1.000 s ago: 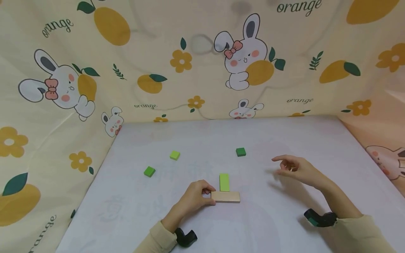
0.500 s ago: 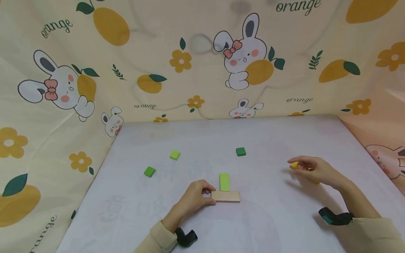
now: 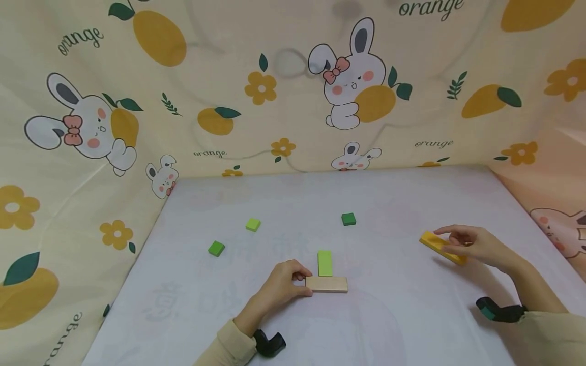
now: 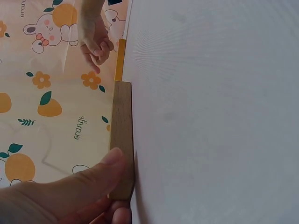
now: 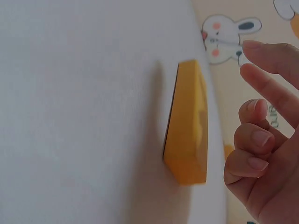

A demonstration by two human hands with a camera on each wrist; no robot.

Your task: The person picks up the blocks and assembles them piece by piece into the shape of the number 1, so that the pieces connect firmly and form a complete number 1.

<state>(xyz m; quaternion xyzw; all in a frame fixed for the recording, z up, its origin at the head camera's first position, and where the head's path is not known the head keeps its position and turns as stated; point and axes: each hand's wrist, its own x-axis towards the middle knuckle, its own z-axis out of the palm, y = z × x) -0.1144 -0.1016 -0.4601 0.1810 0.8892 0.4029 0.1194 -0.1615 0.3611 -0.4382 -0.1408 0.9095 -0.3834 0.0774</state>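
Observation:
My left hand (image 3: 281, 284) pinches the left end of a plain wooden block (image 3: 329, 284) between thumb and fingers. That block lies flat on the white table, its long side running left to right. Against its far side stands the end of a light green rectangular block (image 3: 324, 263), forming a T. In the left wrist view the thumb presses on the wooden block (image 4: 122, 116). Over to the right, my right hand (image 3: 482, 247) hovers above a long yellow block (image 3: 430, 241). The right wrist view shows the fingers (image 5: 271, 88) apart from the yellow block (image 5: 187, 121), holding nothing.
Farther back on the table (image 3: 389, 193) lie small square blocks: a dark green one (image 3: 348, 219), a light green one (image 3: 253, 224) and a mid-green one (image 3: 216, 248). A printed cloth (image 3: 293, 101) with rabbits and oranges rises behind and at both sides.
My right hand has moved to the right, and the yellow block it hid has come into view. The left hand and the wooden block have stayed in place.

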